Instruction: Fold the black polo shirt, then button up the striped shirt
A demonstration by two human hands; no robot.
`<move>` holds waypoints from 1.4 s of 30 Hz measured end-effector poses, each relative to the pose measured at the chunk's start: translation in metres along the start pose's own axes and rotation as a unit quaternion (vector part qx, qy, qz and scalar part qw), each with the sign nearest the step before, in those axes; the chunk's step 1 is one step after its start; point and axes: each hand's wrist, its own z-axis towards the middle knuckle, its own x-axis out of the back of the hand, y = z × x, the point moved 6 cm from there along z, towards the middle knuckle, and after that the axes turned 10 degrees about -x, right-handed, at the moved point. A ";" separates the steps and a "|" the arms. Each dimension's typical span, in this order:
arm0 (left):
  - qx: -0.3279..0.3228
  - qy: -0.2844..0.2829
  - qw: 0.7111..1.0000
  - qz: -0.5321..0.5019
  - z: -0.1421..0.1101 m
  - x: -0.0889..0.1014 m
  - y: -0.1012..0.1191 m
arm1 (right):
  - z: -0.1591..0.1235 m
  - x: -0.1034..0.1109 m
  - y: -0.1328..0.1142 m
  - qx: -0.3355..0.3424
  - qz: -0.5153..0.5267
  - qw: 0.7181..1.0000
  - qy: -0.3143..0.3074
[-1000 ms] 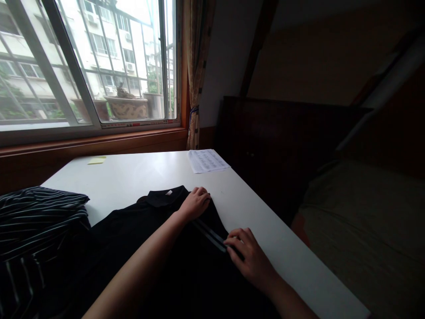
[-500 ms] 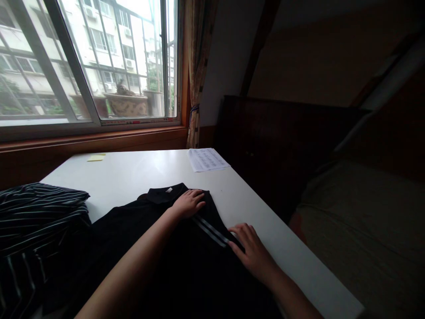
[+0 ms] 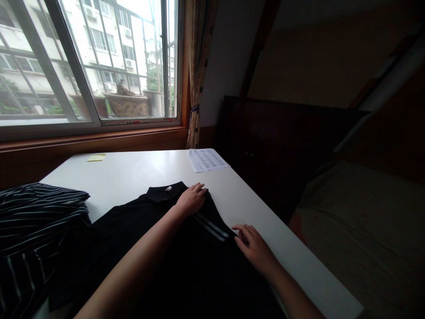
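A black collared shirt point(image 3: 179, 257) lies spread on the white table, its collar point(image 3: 164, 193) with a small pale tag towards the window. Two pale stripes run along its right shoulder and sleeve point(image 3: 212, 227). My left hand point(image 3: 191, 198) rests on the shoulder beside the collar, fingers stretched towards the shoulder's edge. At the sleeve's outer end, my right hand point(image 3: 255, 248) has its fingers curled, thumb and forefinger at the cloth's edge. The cloth between those fingertips is mostly hidden. My left forearm crosses over the shirt's front.
A striped dark garment point(image 3: 43, 212) lies heaped at the left of the white table point(image 3: 129, 170). Printed sheets point(image 3: 208, 159) lie at the far right corner, and yellow sticky notes point(image 3: 96, 157) near the window. A curtain point(image 3: 195, 88) hangs beside the barred window.
My right hand has shifted slightly outward, and the striped sleeve has moved outward and away with it. My left hand has moved a little on the shoulder, its fingers closer together.
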 end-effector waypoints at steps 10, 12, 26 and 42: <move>0.028 -0.042 0.999 -0.013 -0.007 -0.020 0.002 | -0.003 -0.002 -0.001 0.016 -0.014 1.000 -0.010; 0.046 -0.043 0.998 -0.014 -0.007 -0.022 -0.003 | -0.003 -0.003 -0.002 0.018 -0.016 1.000 -0.011; 0.129 -0.027 0.987 -0.092 -0.045 0.024 0.001 | -0.010 0.006 -0.025 0.107 -0.094 0.990 0.003; 0.185 -0.095 0.962 -0.177 -0.070 0.035 0.000 | -0.011 -0.005 -0.059 0.208 -0.088 0.974 -0.011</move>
